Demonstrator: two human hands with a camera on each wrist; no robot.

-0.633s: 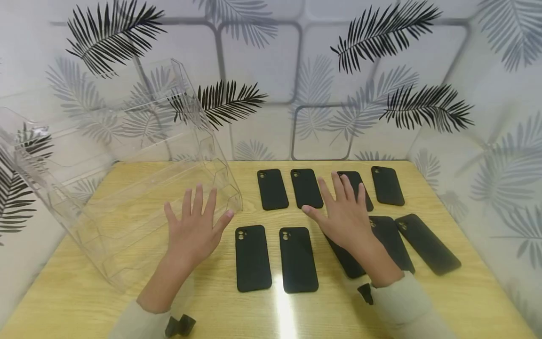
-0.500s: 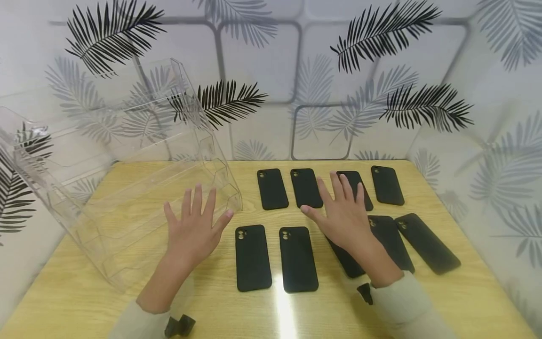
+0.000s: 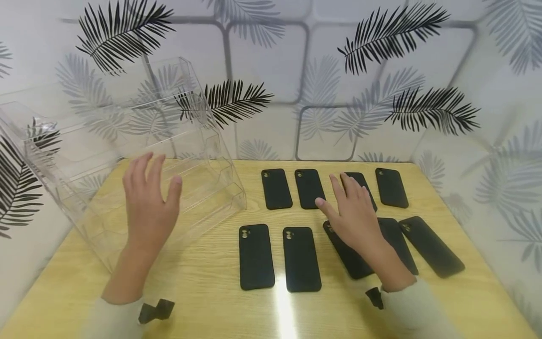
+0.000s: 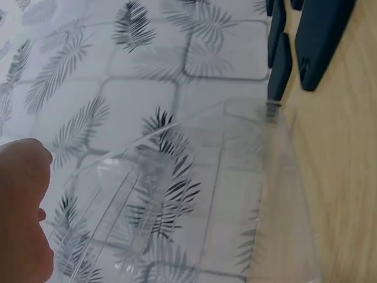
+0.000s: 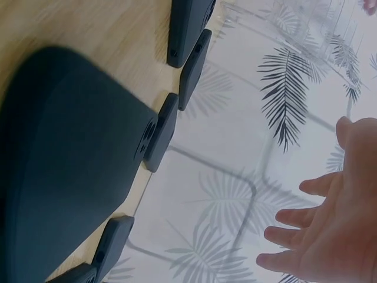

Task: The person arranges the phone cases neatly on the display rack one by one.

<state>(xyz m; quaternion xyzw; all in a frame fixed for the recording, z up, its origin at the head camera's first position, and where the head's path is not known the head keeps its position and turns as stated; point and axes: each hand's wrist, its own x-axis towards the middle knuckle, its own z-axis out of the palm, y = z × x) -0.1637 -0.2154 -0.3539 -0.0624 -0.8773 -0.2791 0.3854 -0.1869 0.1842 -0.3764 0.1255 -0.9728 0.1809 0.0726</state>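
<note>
My left hand [image 3: 148, 207] is raised in front of a clear, stepped plastic display rack [image 3: 237, 195], fingers extended and thumb apart, holding nothing. In the left wrist view, part of that hand [image 4: 23, 206] shows at the left edge beside the rack [image 4: 288, 194]. Above the black phone cases on the right hovers my right hand [image 3: 355, 216], its fingers spread and lightly bent, with nothing in it. It partly hides a phone case [image 3: 345, 249] in the front row and another [image 3: 366, 183] behind. The right wrist view has a large near case [image 5: 76, 159] left of the hand [image 5: 330, 218].
Two phone cases [image 3: 256, 256] [image 3: 302, 259] lie at the table's middle front. More line the back, including a left one [image 3: 276, 188] and a right one [image 3: 391, 187]. A slanted case [image 3: 432, 246] lies far right on the wooden table [image 3: 220, 306]. A leaf-patterned wall covering [image 3: 271, 61] stands behind.
My left hand has moved left and up toward the rack, and its fingers have drawn closer together. My right hand has shifted slightly right. The head view has turned a little.
</note>
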